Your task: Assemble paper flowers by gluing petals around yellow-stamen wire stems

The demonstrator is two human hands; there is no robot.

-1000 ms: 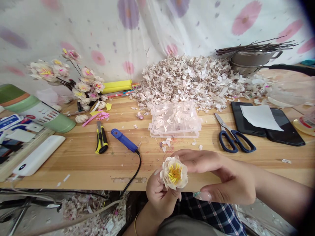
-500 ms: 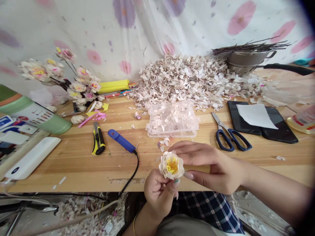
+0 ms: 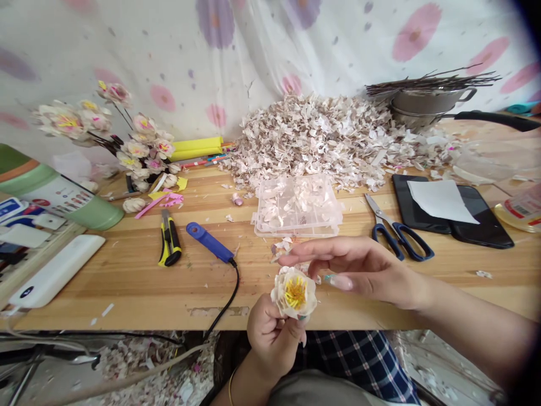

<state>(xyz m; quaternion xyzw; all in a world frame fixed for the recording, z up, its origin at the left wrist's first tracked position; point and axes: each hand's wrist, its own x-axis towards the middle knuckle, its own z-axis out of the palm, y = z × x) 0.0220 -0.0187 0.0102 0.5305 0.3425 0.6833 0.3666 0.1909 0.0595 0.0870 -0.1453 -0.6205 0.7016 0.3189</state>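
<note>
- Being gripped in the left hand [image 3: 268, 338], a cream-petalled handmade flower [image 3: 295, 293] is seen at the near edge of the wooden table [image 3: 127, 282], just off the table's near side.
- Its stem end is enclosed by the curled left fingers [image 3: 262, 332], with the thumb pressed against the flower's right underside; the stem itself is hidden.
- The flower is roughly round, so no clear long axis is shown; its open face is turned up towards the camera, and a yellow stamen cluster is exposed at the centre.
- The right hand [image 3: 363, 270] is held open and narrowly spread, and is reached in from the right. Its fingertips are placed just to the far right of the flower, apart from it, so the left hand is the nearer and the only one in contact.
- Directly beyond the flower, a clear compartment box [image 3: 298, 206] filled with pale petals is set before a large petal pile [image 3: 313, 141].
- To the left lie a yellow-and-black utility knife [image 3: 169, 239] and a blue corded tool [image 3: 209, 242]; to the right, blue-handled scissors [image 3: 399, 242] are placed beside a black tablet [image 3: 452, 211].
- Finished flowers [image 3: 135, 146] are gathered at far left, and a steel pot [image 3: 431, 101] holding dark stems stands at far right.
</note>
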